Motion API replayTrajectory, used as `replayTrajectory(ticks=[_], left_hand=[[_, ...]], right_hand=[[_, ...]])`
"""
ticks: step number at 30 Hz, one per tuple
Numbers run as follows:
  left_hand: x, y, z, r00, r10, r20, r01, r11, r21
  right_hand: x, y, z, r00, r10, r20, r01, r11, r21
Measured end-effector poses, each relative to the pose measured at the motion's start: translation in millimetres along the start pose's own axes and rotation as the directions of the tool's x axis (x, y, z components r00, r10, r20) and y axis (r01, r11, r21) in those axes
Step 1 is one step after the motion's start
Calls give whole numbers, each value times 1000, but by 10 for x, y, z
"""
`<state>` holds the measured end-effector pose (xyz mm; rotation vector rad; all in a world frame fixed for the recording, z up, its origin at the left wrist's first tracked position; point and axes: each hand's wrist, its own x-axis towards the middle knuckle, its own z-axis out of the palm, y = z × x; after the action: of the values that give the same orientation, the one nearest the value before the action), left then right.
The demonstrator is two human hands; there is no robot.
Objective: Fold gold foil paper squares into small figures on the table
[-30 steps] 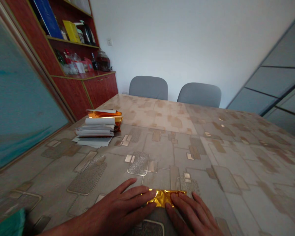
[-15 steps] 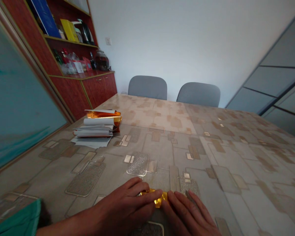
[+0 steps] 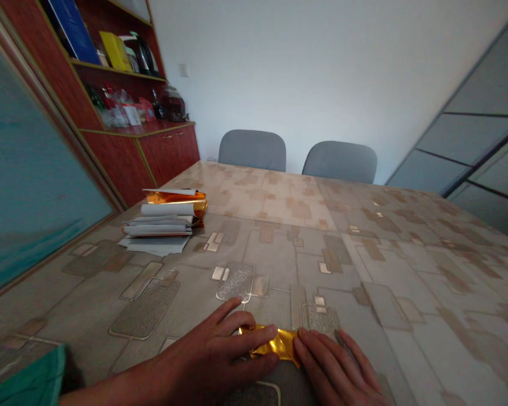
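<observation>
A small piece of folded gold foil paper (image 3: 284, 343) lies on the patterned tablecloth close to me. My left hand (image 3: 226, 347) grips its left part, the index finger across the top and the thumb along the near edge. At the foil's right end, my right hand (image 3: 334, 361) presses with its fingertips held close together; its thumb is hidden. Part of the foil is covered by my fingers.
On the table's left side sits a stack of folded grey-and-gold paper (image 3: 165, 225). Two grey chairs (image 3: 252, 149) (image 3: 341, 162) stand at the far edge, by the wall. A red cabinet (image 3: 141, 152) with bottles and boxes is at the back left.
My right hand has shifted slightly right, away from my left, and more of the gold foil shows between them. My left hand stays nearly in place, its fingers a little more spread.
</observation>
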<state>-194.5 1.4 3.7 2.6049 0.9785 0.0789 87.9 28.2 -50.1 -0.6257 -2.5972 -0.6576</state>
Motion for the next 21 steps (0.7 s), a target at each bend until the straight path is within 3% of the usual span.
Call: replayTrajectory(ticks=[8,15,21], left_hand=[[-19,-14,-38,998,-9,-56,3,994,-108],[-78,-78,-53,998,20,-54,-32,974,-223],[0,-162,17,975,41,-217,-111,940,-323]], right_hand=[[-80,-161,114,995,86,-60,-87,996,-15],[3,-80,-8,996,4,-92,-10,998,-64],[4,-46,-28,996,-1,-85,-2,1000,-29]])
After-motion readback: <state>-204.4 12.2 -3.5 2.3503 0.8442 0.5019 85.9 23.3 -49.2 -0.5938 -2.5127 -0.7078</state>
